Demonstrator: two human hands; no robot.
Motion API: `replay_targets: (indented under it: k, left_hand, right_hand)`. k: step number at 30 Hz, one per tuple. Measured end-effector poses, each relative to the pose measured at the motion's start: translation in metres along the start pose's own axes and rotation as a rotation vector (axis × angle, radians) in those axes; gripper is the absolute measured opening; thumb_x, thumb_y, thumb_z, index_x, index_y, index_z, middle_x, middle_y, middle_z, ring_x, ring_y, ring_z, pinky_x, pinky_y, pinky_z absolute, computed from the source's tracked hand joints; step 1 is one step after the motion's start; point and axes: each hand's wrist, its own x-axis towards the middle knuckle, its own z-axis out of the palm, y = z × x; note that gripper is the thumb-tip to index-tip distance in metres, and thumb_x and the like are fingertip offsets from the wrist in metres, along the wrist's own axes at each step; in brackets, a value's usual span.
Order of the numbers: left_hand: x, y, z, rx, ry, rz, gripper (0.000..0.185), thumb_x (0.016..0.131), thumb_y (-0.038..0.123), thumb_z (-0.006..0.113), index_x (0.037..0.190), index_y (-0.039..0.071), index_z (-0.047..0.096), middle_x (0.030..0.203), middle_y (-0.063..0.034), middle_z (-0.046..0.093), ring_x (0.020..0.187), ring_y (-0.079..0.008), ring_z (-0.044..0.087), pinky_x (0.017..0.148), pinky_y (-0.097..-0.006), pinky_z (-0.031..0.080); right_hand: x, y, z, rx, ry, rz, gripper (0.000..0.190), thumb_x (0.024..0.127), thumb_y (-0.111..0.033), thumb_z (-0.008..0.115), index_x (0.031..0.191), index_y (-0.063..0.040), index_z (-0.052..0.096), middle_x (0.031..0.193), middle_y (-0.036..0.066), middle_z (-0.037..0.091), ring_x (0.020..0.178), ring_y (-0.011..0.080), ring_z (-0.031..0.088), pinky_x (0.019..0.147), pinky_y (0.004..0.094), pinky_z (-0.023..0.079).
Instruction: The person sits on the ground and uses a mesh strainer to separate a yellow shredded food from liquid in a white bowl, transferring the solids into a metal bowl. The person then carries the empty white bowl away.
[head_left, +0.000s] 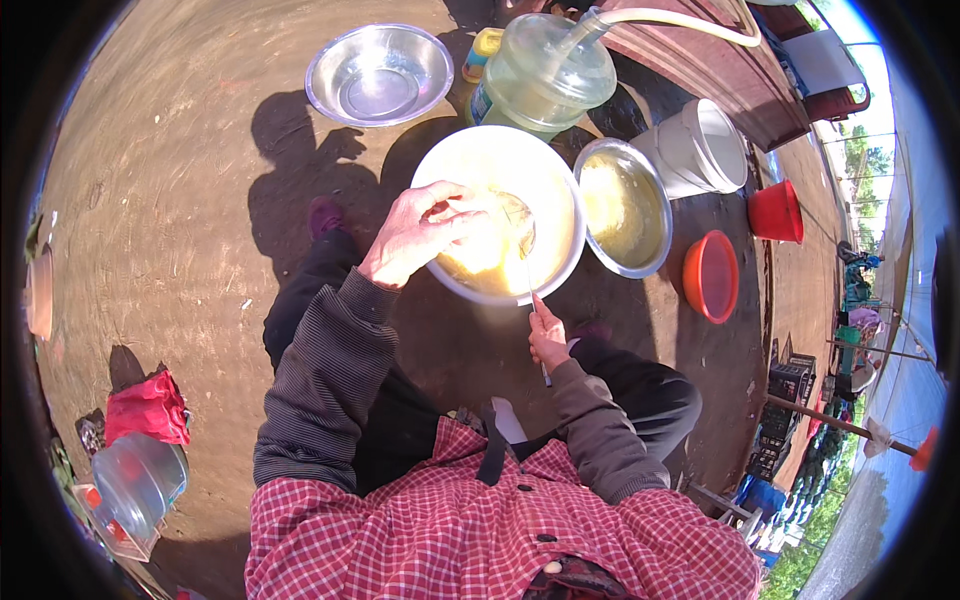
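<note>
A large white plastic basin (555, 289) with pale yellow contents stands in front of me, partly washed out by glare. My right hand (548, 334) grips the handle of a metal strainer or ladle (526, 225), whose round head is over the basin. Above the basin's left side is my left hand (420, 232), its fingers curled towards the thumb; glare hides whether anything is between them. A steel bowl (628, 206) holding similar yellow contents stands close to the basin's right side.
Beyond the basin stand a large clear water bottle (544, 75) with a hose, a yellow-lidded container (482, 54) and a shiny steel basin (379, 75). At right are a white bucket (694, 150), a red bucket (776, 211) and an orange basin (711, 277). A red cloth bag (148, 410) lies left.
</note>
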Motion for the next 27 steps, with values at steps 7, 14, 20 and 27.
replay_targets:
  k: [7, 14, 20, 27]
  left_hand:
    - [0.003, -0.001, -0.004, 0.017, 0.011, -0.036, 0.039, 0.084, 0.012, 0.074, 0.114, -0.008, 0.060, 0.100, -0.0098, 0.066, 0.087, -0.0126, 0.062, 0.074, -0.0254, 0.053]
    - [0.009, -0.007, 0.001, 0.131, -0.041, 0.034, 0.035, 0.088, 0.016, 0.068, 0.117, -0.002, 0.058, 0.093, -0.0030, 0.063, 0.082, -0.0099, 0.061, 0.073, -0.0234, 0.049]
    - [0.006, 0.003, 0.004, 0.137, -0.036, -0.046, 0.039, 0.085, 0.009, 0.070, 0.118, -0.008, 0.057, 0.104, -0.0118, 0.066, 0.094, -0.0140, 0.063, 0.087, -0.0268, 0.050]
    - [0.015, 0.005, 0.013, 0.104, -0.020, -0.173, 0.041, 0.086, 0.009, 0.069, 0.122, -0.005, 0.056, 0.102, -0.0095, 0.065, 0.092, -0.0121, 0.062, 0.082, -0.0243, 0.049]
  right_hand:
    - [-0.024, -0.030, -0.031, -0.074, 0.051, -0.259, 0.060, 0.096, -0.023, 0.058, 0.148, -0.009, 0.033, 0.058, -0.006, 0.039, 0.045, 0.0047, 0.035, 0.039, 0.0233, 0.032]
    - [0.049, -0.013, -0.079, -0.430, 0.385, -0.589, 0.044, 0.094, -0.015, 0.056, 0.138, -0.012, 0.049, 0.072, 0.016, 0.062, 0.067, 0.0257, 0.063, 0.071, 0.0373, 0.051]
    - [0.074, -0.018, -0.049, 0.290, -0.028, 0.137, 0.049, 0.103, -0.034, 0.039, 0.150, -0.026, 0.029, 0.059, -0.002, 0.036, 0.041, 0.0071, 0.029, 0.038, 0.0256, 0.028]
    - [0.107, -0.009, 0.021, 1.084, -0.475, 0.393, 0.035, 0.102, -0.044, 0.039, 0.136, -0.036, 0.045, 0.063, -0.004, 0.030, 0.043, 0.0050, 0.026, 0.040, 0.0216, 0.027]
